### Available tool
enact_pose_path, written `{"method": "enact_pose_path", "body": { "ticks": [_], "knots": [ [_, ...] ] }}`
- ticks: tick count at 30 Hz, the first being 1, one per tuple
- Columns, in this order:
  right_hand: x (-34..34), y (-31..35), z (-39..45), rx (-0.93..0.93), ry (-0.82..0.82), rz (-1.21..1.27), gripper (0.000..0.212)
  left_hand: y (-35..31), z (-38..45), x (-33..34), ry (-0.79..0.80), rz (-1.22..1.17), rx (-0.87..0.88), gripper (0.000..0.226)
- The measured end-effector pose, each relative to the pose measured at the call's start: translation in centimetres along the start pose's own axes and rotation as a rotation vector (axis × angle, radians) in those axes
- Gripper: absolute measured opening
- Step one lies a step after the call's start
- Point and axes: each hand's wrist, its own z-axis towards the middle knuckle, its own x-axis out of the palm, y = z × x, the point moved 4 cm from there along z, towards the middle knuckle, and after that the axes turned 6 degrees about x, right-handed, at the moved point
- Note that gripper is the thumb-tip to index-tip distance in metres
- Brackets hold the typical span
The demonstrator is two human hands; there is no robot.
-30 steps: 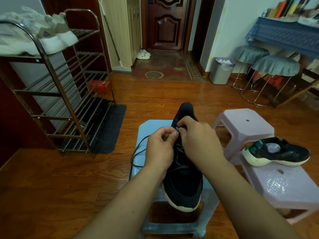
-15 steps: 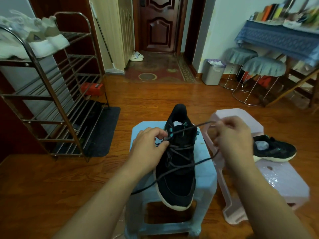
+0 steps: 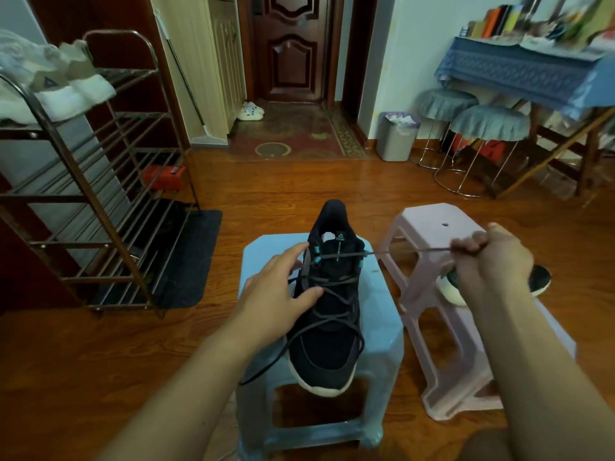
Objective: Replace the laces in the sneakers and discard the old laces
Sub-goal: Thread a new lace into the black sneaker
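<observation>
Sneaker on blue stool; left hand grip spread on it; right hand pinching lace taut rightward.

A metal shoe rack stands left, a grey waste bin beside two covered stools.

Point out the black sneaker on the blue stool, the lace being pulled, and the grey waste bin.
black sneaker [image 3: 327, 347]: head view, on the toe mesh.
lace [image 3: 409, 251]: head view, on the taut stretch toward the right hand.
grey waste bin [image 3: 396, 141]: head view, on its front wall.
</observation>
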Motion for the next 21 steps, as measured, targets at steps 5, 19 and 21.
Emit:
{"method": "enact_pose_path", "body": {
  "ticks": [5,19,21],
  "knots": [
    [5.4,-4.6,-5.9,-0.754,0.516,-1.381,0.019,0.6,-0.1,-0.2,-0.012,-0.105,-0.119,0.089],
    [3.0,-1.6,-2.6,-0.774,-0.07,-1.356,0.017,0.7,-0.2,0.3,-0.022,-0.166,-0.259,0.1],
    [1.1,-0.9,-1.0,-0.626,-0.165,-1.407,0.018,0.5,-0.2,0.4,-0.028,-0.161,-0.263,0.099]
  ]
}}
